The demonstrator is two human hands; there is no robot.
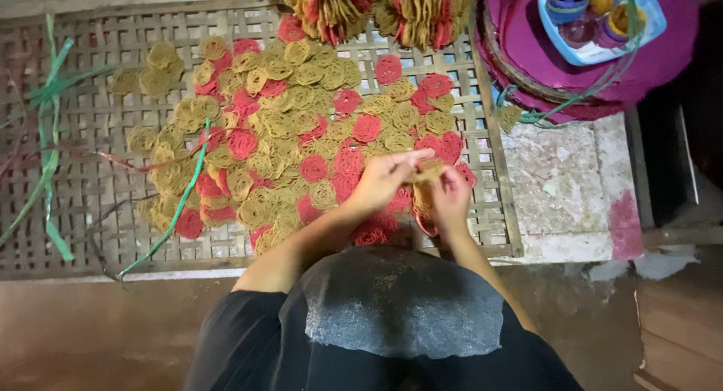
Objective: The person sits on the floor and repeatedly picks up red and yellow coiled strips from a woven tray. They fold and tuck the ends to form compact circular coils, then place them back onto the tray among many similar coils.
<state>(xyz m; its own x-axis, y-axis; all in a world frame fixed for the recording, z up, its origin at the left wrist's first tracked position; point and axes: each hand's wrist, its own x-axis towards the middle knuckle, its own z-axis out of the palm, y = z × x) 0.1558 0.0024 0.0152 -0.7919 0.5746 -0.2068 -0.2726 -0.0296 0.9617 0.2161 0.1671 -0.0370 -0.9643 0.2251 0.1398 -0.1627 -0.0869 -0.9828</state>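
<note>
Disc (pixel 429 170), yellow lace, sat pinched between left hand (pixel 384 182) fingertips at 9 o'clock and right hand (pixel 450 199) at 5; the right also gripped a stack (pixel 422 203).

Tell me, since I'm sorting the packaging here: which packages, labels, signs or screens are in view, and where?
No labels, signs or screens show.
Light blue rectangular tray: top right, on a round magenta basket, holding small round containers in purple, yellow and orange.
</note>
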